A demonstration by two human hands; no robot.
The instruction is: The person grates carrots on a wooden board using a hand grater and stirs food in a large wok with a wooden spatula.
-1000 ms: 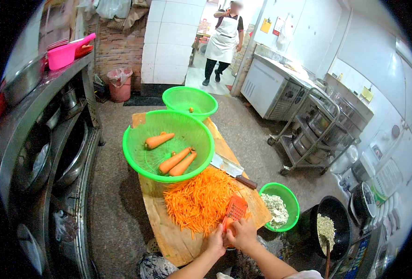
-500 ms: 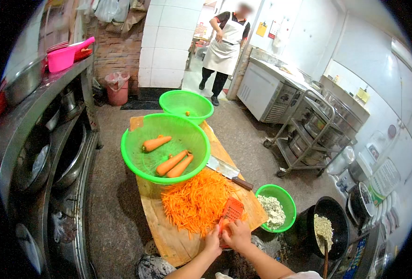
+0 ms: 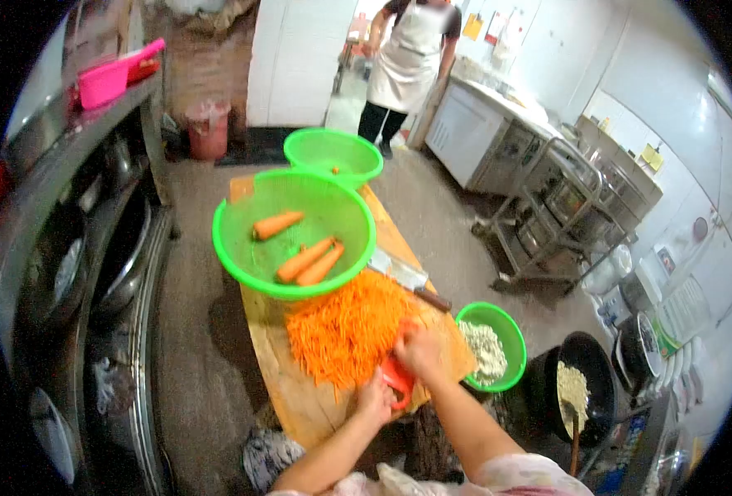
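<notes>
My left hand (image 3: 375, 398) is closed around the handle end of a red-orange hand grater (image 3: 396, 379), which slants over the near part of a wooden board (image 3: 295, 417). My right hand (image 3: 420, 354), a little blurred, presses down on the upper part of the grater. Its fingers are closed on a piece of carrot, mostly hidden beneath them. Right beside the grater lies a large heap of shredded carrot (image 3: 341, 335). A cleaver (image 3: 397, 268) with a dark handle rests on the board behind the heap.
A large green basket (image 3: 227, 273) with three whole carrots (image 3: 279, 225) stands on the board, a second green basket (image 3: 300, 153) behind it. To the right are a green bowl (image 3: 518, 351) of pale chopped food and a black wok (image 3: 604, 405). A person in an apron (image 3: 405, 70) stands at the doorway.
My right hand has slid up along the grater, away from my left hand, baring the grater's red lower end. The view has tilted down, and the person in the apron appears closer.
</notes>
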